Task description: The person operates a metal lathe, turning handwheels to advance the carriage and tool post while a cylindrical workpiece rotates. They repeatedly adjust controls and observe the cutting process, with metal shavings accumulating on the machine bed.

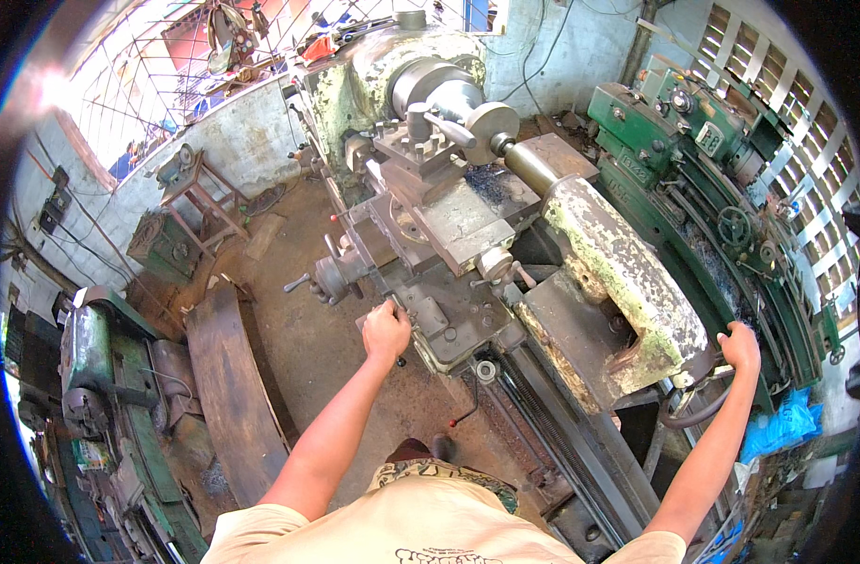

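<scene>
A large worn lathe stands before me. My left hand (386, 329) is closed in a fist at the near left edge of its carriage (453, 320); what the fingers hold is hidden, though a black knob (402, 361) shows just below. Out to the right, my right hand (740, 346) is wrapped on the dark handwheel (695, 415) at the end of the chipped, pale-green tailstock (627, 273). From the tailstock a steel quill (530, 167) reaches toward a round metal disc (492, 128) held at the chuck (430, 86). The tool post (420, 132) sits beside the disc.
A second, green lathe (637, 141) runs along the right wall, with a blue plastic bag (782, 425) near its end. Left are a wooden board (230, 376), another green machine (105, 348) and a small stand (202, 193). A red-tipped lever (463, 414) juts below the carriage.
</scene>
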Action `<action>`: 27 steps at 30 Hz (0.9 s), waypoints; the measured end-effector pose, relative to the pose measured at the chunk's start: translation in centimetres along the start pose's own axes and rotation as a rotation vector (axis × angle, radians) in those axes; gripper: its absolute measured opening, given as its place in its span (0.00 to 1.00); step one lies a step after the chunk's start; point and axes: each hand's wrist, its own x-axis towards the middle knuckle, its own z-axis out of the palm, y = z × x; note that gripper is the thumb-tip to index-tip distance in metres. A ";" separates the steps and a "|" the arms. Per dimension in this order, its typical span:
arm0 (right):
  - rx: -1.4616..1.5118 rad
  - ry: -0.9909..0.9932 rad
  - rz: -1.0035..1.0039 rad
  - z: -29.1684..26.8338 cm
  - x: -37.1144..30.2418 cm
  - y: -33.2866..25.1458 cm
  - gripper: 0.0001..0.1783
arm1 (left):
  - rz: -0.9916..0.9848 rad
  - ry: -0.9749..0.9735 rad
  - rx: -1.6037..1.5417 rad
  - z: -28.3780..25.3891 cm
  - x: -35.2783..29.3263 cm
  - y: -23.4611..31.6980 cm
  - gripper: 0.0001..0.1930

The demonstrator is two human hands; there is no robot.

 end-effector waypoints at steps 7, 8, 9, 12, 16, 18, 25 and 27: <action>0.000 0.008 -0.006 -0.1 -0.1 -0.1 0.24 | -0.002 0.007 -0.002 0.3 0.1 -0.3 0.12; 0.003 0.006 0.007 -0.2 -0.2 -0.2 0.24 | 0.009 0.017 -0.005 0.4 0.1 -0.3 0.12; 0.005 0.009 0.008 -0.2 -0.2 -0.3 0.24 | 0.008 0.018 0.001 0.4 0.1 -0.3 0.12; 0.003 0.012 0.001 -0.4 -0.4 -0.4 0.24 | 0.004 0.009 0.007 0.4 0.1 -0.4 0.12; 0.010 0.004 0.014 -0.5 -0.5 -0.6 0.24 | -0.015 -0.003 0.015 0.3 0.1 -0.3 0.12; 0.006 0.007 0.011 -0.5 -0.5 -0.6 0.24 | -0.003 0.007 0.001 0.3 0.1 -0.2 0.12; 0.005 0.007 0.013 -0.3 -0.3 -0.4 0.23 | -0.016 -0.014 0.009 0.1 0.1 -0.1 0.12; 0.008 0.016 0.009 -0.2 -0.2 -0.3 0.23 | -0.007 -0.012 0.007 0.1 0.1 -0.2 0.12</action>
